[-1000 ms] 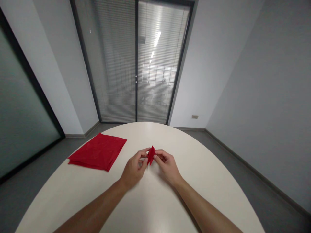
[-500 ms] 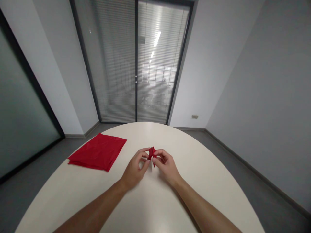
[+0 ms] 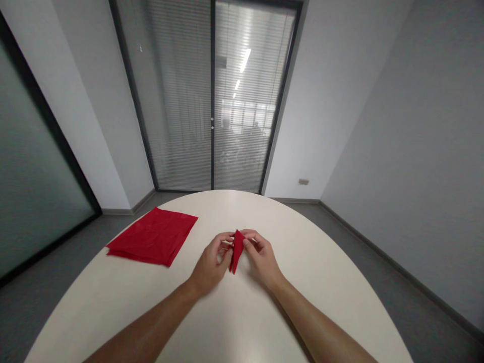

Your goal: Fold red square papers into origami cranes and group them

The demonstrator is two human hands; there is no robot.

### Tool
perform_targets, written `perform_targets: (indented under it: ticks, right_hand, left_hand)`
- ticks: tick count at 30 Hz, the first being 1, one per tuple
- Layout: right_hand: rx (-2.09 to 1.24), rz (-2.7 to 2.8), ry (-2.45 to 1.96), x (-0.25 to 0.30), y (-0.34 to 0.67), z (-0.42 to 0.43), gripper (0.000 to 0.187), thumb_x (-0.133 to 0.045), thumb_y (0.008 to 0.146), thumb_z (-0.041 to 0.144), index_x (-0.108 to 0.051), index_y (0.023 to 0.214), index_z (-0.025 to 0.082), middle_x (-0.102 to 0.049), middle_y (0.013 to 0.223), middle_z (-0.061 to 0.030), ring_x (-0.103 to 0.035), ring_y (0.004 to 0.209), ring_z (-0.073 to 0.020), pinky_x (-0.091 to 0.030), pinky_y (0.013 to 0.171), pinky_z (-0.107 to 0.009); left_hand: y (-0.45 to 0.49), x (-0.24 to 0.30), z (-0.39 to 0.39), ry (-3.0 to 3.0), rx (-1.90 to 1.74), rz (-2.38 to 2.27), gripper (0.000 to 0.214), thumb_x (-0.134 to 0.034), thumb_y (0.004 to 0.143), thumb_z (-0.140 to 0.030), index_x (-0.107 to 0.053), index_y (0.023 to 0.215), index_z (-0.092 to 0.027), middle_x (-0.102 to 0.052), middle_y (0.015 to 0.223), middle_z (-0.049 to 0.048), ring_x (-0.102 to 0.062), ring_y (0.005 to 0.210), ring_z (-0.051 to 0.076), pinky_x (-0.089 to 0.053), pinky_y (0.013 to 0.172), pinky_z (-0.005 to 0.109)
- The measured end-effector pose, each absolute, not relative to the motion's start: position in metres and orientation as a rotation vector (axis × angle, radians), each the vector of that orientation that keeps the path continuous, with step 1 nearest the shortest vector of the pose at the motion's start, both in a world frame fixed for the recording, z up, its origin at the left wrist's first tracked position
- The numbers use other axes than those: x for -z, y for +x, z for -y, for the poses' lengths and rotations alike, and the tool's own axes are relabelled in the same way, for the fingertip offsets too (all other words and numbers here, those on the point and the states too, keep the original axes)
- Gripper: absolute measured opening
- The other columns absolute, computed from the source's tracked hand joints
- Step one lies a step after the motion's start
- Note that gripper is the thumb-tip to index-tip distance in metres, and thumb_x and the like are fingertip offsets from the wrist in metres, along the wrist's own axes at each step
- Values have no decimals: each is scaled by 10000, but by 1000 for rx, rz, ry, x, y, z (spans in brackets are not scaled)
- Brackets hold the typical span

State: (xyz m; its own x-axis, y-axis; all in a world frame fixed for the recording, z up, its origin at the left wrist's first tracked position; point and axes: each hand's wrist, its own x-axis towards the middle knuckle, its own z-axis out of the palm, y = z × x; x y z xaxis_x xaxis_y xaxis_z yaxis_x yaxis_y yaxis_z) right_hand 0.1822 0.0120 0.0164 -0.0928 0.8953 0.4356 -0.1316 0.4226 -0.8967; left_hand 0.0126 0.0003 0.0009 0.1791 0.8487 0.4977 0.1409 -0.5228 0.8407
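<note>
Between my two hands is a small piece of folded red paper [image 3: 238, 251], narrow and pointed at the top, its lower end split into two tips. My left hand [image 3: 212, 262] pinches its left side with thumb and fingers. On the other side, my right hand [image 3: 261, 256] grips the upper right edge, thumb in front and fingers behind. Parts of the paper are covered by the fingertips. Off to the left lies a stack of flat red paper sheets [image 3: 153, 237], apart from both hands.
A round white table [image 3: 321, 282] spreads under both forearms, its curved edge running along the far side. Beyond it stand a glass partition with blinds [image 3: 185, 126] and a grey wall [image 3: 408, 151] on the right.
The red paper has been turned between my fingers: it was a crumpled-looking bunch and now shows a smooth, long pointed face. My fingers have shifted slightly; the stack has stayed put.
</note>
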Motion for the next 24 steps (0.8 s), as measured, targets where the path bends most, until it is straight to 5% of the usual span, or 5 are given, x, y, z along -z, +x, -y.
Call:
perform_targets:
  ticks: [9,16,24]
  right_hand:
    - [-1127,1401,-740,-9,182,-14,257,-797,774,427,-673,844,213,-651,1250,-93,-664,1040,-233,-555,848,-359]
    - [-1061,1477,-734,-11,183,-12,224,-786,801,375,-649,756,203,-651,1165,-83,-664,1001,-209,-536,816,-321]
    - [-947,1512,-709,-19,181,-7,207,-784,801,360,-641,763,216,-681,1062,-72,-656,980,-220,-518,864,-362]
  left_hand:
    - [13,-11,4,1852,-1369,-936,228,-585,944,-279,-587,1160,-206,-631,1281,115,-652,1086,212,-556,941,395]
    - [16,-13,4,1884,-1469,-1056,101,-644,888,-261,-578,949,-213,-645,1205,77,-615,1128,218,-526,935,388]
    - [12,-15,8,2016,-1635,-1038,60,-554,931,-215,-607,960,-216,-632,1122,81,-608,1094,215,-496,976,397]
